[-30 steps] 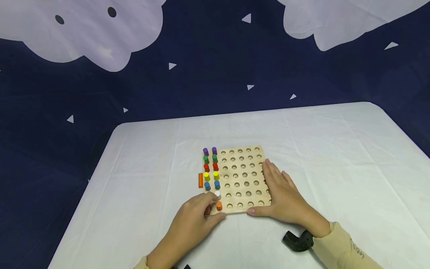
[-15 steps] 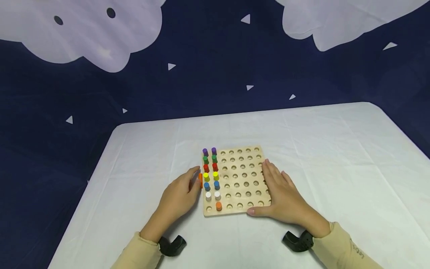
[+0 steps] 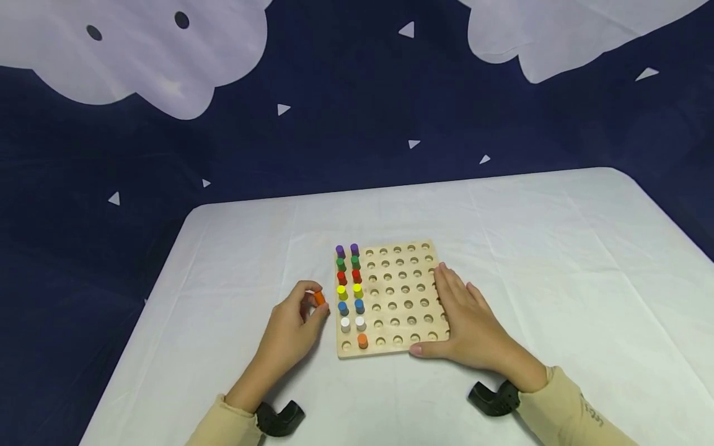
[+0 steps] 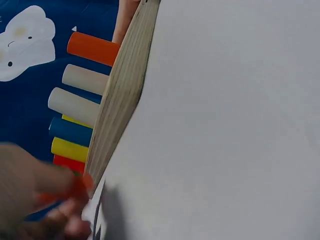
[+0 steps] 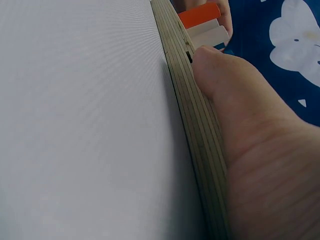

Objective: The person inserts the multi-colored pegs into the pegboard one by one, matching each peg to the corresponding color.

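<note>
My left hand (image 3: pixel 291 322) pinches an orange peg (image 3: pixel 320 298) between thumb and fingers, just left of the wooden pegboard (image 3: pixel 398 297). In the left wrist view that hand is blurred at the lower left. Two columns of pegs stand along the board's left side, in pairs of purple, green, red, yellow, blue and white (image 3: pixel 360 323). In the nearest row one orange peg (image 3: pixel 362 341) stands in the second column, beside a bare hole (image 3: pixel 346 346) at the corner. My right hand (image 3: pixel 474 325) rests on the board's right edge, its thumb along the near edge.
A white cloth (image 3: pixel 234 260) covers the table under the board. Black wrist devices (image 3: pixel 281 419) sit at both wrists. Behind the table hangs a dark blue backdrop (image 3: pixel 334 93) with white clouds and small triangles.
My left hand has moved from the board's near left corner to its left side and picked up the orange peg lying there. A white peg is now visible in the left column. The right hand stays put.
</note>
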`<state>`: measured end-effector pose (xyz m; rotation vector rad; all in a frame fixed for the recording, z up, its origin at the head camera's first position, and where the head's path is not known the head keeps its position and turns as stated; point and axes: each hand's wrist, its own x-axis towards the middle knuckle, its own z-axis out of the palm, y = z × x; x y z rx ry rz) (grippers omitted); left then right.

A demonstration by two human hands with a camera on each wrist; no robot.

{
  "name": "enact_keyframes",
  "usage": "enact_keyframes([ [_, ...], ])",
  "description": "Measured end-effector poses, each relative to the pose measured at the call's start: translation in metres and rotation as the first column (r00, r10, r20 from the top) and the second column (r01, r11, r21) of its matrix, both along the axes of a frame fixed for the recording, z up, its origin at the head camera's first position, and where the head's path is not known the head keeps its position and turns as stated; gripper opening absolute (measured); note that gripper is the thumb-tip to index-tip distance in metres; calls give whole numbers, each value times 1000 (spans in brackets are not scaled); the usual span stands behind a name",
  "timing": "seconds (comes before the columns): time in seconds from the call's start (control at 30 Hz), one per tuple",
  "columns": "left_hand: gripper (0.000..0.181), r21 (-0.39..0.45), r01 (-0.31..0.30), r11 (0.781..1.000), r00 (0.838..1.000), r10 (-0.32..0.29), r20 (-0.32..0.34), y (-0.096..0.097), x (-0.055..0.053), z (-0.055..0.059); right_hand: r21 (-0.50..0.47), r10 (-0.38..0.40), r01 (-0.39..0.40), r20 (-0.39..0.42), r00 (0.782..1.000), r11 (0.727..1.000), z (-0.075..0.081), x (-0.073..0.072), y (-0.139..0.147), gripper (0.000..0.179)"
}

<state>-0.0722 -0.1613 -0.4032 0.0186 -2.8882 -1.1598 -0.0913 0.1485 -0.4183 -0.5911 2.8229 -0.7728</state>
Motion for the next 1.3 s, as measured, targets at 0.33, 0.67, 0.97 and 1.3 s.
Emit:
enact_keyframes([
  [0.33,26,266,28,963,991,-62,119,2,26,-1,-5,-2,2,1,1000,1000,0,0,0,141],
  [0.67,27,102,190,977,978,-180,-103,6,39,-2,-3,6,-6,-3,1000,1000,0,0,0,141],
  [0.97,27,-103,248,963,915,-268,-302,7,38,-9,0,4,-4,4,1000,1000,1,0,0,142],
  [1.3,21,-339,271,901,785,-410,-464,7,36,-8,-4,4,-4,4,1000,1000,2,0,0,142],
])
